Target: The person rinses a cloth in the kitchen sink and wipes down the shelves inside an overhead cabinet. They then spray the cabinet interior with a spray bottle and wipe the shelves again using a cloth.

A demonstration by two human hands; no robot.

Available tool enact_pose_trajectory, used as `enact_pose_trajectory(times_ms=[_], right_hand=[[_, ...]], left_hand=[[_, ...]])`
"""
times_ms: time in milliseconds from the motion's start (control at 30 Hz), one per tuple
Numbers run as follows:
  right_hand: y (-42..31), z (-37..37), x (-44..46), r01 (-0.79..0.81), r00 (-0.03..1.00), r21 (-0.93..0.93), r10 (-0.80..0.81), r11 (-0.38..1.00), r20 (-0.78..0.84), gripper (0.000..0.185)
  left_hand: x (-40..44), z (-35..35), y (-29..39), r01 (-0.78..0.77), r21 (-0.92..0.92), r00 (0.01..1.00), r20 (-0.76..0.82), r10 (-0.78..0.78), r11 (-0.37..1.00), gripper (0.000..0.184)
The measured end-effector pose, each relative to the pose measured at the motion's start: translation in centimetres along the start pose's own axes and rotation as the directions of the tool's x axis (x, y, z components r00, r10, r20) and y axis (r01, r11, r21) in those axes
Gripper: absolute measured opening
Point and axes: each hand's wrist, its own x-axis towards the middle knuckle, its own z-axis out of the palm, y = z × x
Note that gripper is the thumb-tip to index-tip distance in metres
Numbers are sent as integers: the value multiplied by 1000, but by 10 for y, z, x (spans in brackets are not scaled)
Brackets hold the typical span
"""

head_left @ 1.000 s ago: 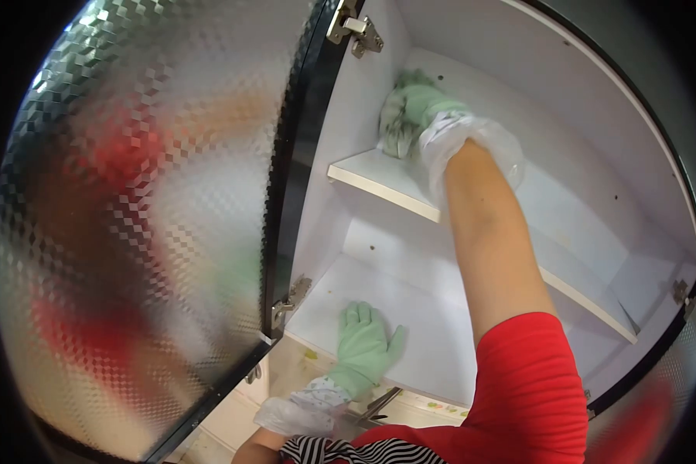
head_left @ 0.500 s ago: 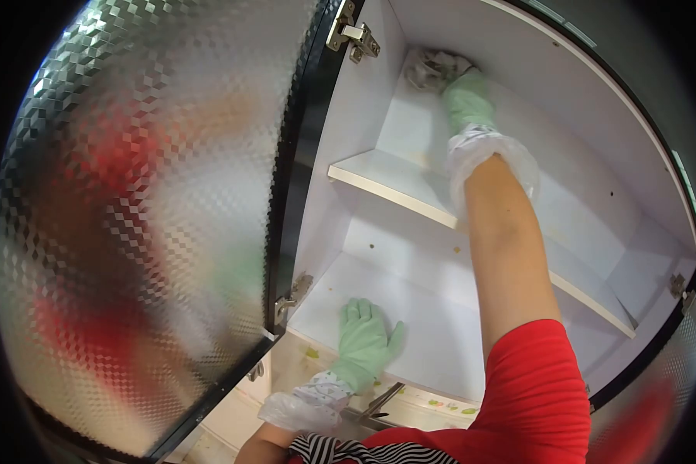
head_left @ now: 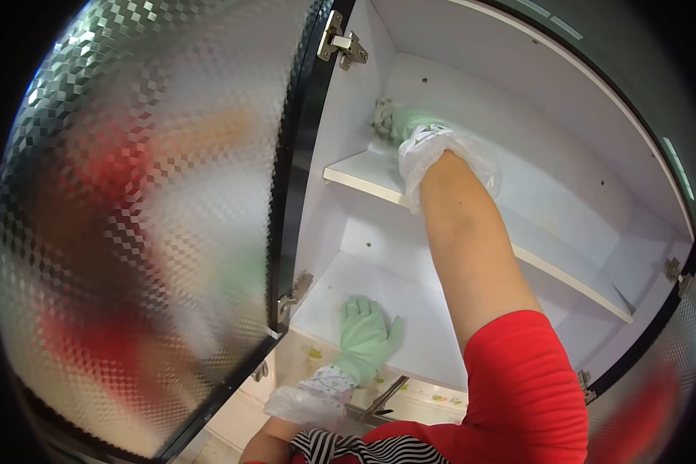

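My right hand [head_left: 412,124], in a pale green rubber glove with a clear plastic cuff, reaches into the upper compartment of a white cabinet. It presses a crumpled, greyish rag [head_left: 383,117] into the back left corner, just above the shelf [head_left: 367,179]. Its fingers are partly hidden by the glove's back and the rag. Lower down, my left hand [head_left: 365,336] wears a matching glove and lies flat on the cabinet floor [head_left: 433,340], fingers stretched out and holding nothing.
A textured glass door [head_left: 155,232] with a black frame stands swung out on the left, on metal hinges [head_left: 342,46]. The shelf's front edge runs beneath my right arm. Below the cabinet lies a tiled surface with a leafy pattern [head_left: 441,399].
My right hand and the rag have moved down and left along the back of the upper compartment, into its left corner. My left hand stays in place.
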Motion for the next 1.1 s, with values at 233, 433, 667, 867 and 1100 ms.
enact_pose_trajectory(times_ms=[233, 433, 667, 867, 1100], right_hand=[[20, -3, 52, -16, 786, 952, -585, 307, 202, 25], [-28, -81, -71, -32, 914, 967, -384, 254, 131, 16], [-2, -62, -156, -29, 673, 1000, -740, -3, 18, 8], [23, -51, -116, 270, 636, 789, -717, 551, 283, 27], [15, -41, -144, 512, 765, 305, -587, 803, 265, 46]], left_hand=[[3, -8, 4, 53, -43, 994, 102, -49, 998, 75], [1, -8, 4, 48, -47, 990, 132, -41, 998, 72], [0, 2, 2, -5, -2, 1000, 6, 5, 1000, 59], [5, -7, 7, -2, 5, 1000, 16, 2, 1000, 60], [4, -6, 8, 38, -11, 996, 76, -37, 999, 63]])
